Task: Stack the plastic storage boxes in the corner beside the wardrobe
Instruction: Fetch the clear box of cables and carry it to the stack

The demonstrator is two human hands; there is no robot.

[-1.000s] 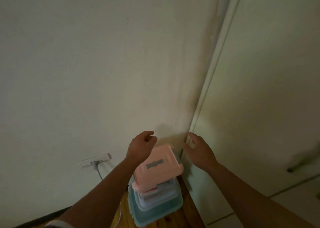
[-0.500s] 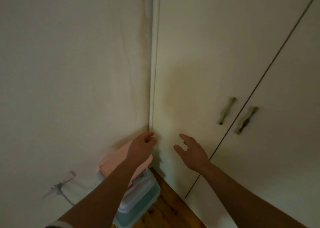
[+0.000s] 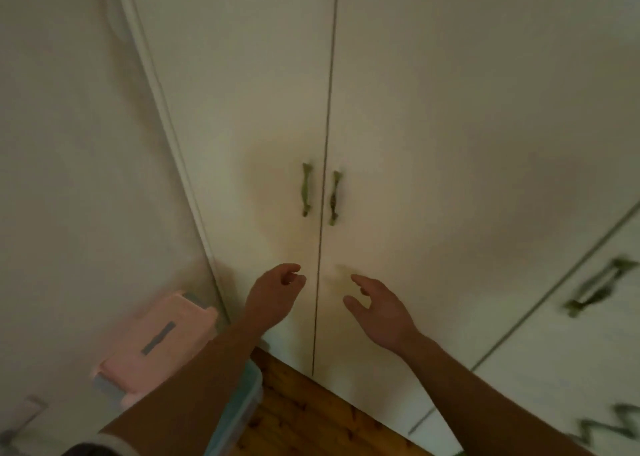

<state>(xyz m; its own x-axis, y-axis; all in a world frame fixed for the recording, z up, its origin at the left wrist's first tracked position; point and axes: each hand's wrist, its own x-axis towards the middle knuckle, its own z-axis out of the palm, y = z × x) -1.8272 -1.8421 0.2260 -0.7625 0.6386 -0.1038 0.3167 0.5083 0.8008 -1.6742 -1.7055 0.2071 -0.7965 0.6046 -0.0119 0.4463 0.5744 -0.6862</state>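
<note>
Boxes: a stack of plastic storage boxes [image 3: 162, 344] stands on the wooden floor [image 3: 311, 414], in the corner between wall [image 3: 69, 143] and wardrobe [image 3: 242, 109]. A pink lid [image 3: 173, 320] with a grey strip is on top and a teal box [image 3: 244, 398] is lowest.
Hard to see: the left forearm [image 3: 194, 386] covers the stack's right side. The middle boxes are blurred, so their number cannot be told.
Left grip [image 3: 273, 296]: loosely curled, empty, off the stack.
Right grip [image 3: 377, 313]: fingers relaxed and spread, empty.
Change: the view has swung right since half a second ago. The stack now sits lower left and the door handles [image 3: 306, 189] are central.
</note>
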